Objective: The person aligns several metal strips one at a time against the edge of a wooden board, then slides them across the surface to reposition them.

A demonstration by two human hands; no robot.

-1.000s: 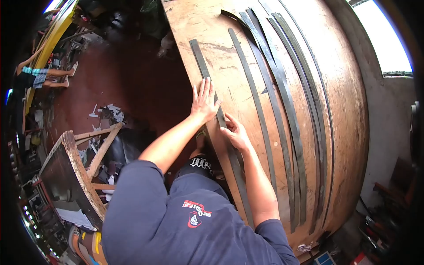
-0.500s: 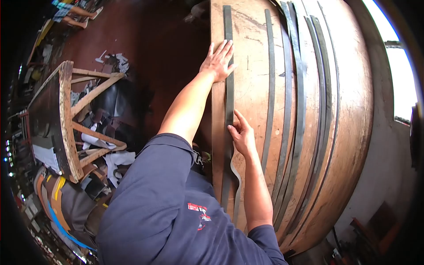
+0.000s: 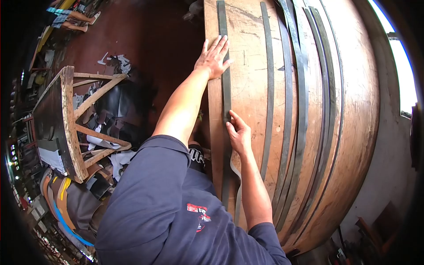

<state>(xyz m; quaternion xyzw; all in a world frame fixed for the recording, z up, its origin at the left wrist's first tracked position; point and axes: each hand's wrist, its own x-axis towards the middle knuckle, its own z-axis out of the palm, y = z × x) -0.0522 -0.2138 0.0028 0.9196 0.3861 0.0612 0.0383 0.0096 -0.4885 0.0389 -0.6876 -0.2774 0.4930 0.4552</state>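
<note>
A long dark strip [image 3: 226,95], which looks like leather or rubber, lies lengthwise near the left edge of the wooden table [image 3: 247,53]. My left hand [image 3: 213,57] rests flat on its upper part, fingers stretched out. Farther down, my right hand [image 3: 240,134] has thumb and index finger at the strip's right edge, the other fingers curled in. Below that hand a thinner strip with a pale side [image 3: 235,168] bends away from the dark one, its upper end hidden at my fingers.
Several more dark strips [image 3: 270,88] run along the table to the right. On the left stands a wooden frame [image 3: 70,119] with scraps [image 3: 117,159] around it. A person's legs [image 3: 77,17] show at the upper left. A wall [image 3: 375,176] with a window is at the right.
The view has shifted slightly. Both hands keep nearly the same places along the strip, the right thumb and index finger still at its edge.
</note>
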